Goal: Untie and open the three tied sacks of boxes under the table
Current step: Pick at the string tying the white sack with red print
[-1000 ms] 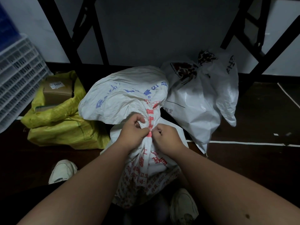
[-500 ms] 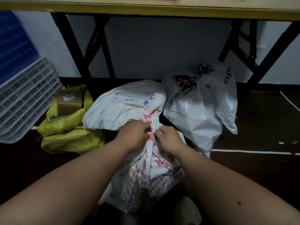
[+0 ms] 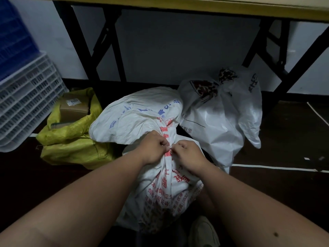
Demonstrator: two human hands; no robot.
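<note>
- Sacking of yellow woven plastic [image 3: 71, 139], left of the white printed woven sack [image 3: 142, 118], already gaped over a cardboard box [image 3: 74, 107].
- Left hand [image 3: 153, 148] and right hand [image 3: 188, 152] pinched that middle sack's tied neck [image 3: 168, 148]; picking one strand loose likely beat tugging.
- White plastic sack [image 3: 213, 125], right of it, sat knotted.
</note>
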